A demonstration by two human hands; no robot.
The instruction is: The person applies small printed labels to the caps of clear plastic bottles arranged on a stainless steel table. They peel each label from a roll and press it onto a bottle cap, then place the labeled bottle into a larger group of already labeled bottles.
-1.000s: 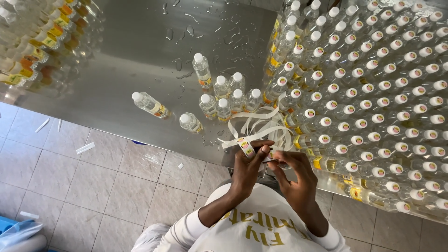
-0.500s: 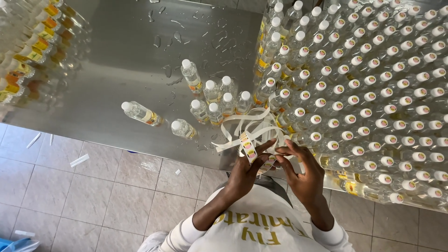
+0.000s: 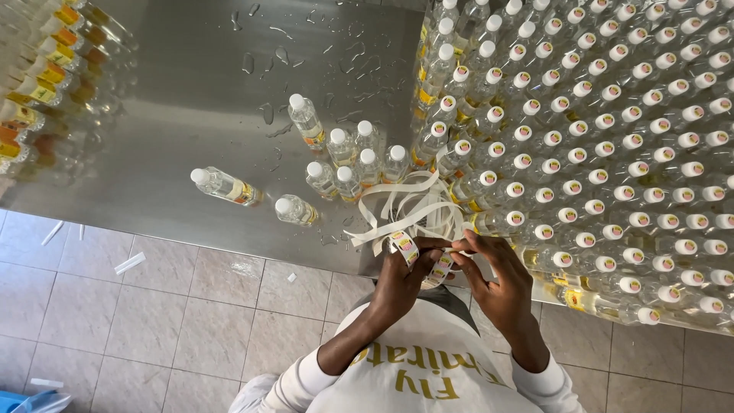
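Pinching a sticker strip (image 3: 405, 246) in the left hand (image 3: 399, 284) while the right hand (image 3: 501, 287) picks at it just off the worktop's (image 3: 191, 115) near edge, long axis curling up-left into loose backing tape (image 3: 413, 205), probably ready to snag and tear.

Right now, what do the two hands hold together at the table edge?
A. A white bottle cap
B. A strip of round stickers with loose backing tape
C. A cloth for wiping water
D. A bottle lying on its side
B: the left hand and the right hand pinch a strip of round stickers, and its pale backing tape curls over the table.
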